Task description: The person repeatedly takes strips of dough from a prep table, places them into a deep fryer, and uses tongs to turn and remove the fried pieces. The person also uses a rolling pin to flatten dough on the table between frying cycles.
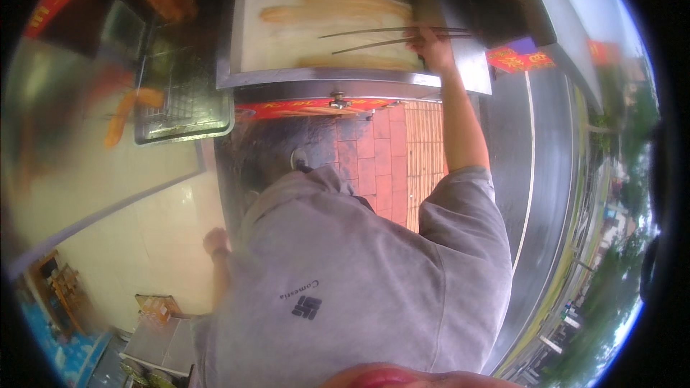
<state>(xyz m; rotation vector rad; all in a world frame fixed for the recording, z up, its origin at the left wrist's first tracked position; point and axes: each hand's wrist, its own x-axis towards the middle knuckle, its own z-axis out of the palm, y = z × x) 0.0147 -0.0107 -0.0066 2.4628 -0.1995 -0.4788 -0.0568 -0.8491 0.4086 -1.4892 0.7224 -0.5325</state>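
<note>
My right hand is closed around a pair of long dark chopsticks, which point left across a rectangular metal fryer. Pale liquid fills the fryer, with long golden fried dough sticks along its far side and another along the near side. The chopstick tips are over the liquid between them, and I see no dough stick pinched there. Low on the left, my left hand hangs beside my body with its fingers curled, close to the edge of a pale counter; nothing shows in it.
Left of the fryer stands a metal tray with a wire rack. A bent fried dough stick shows by its left side. A small tap sticks out of the fryer's front. Red tiles and a grey road lie below and right.
</note>
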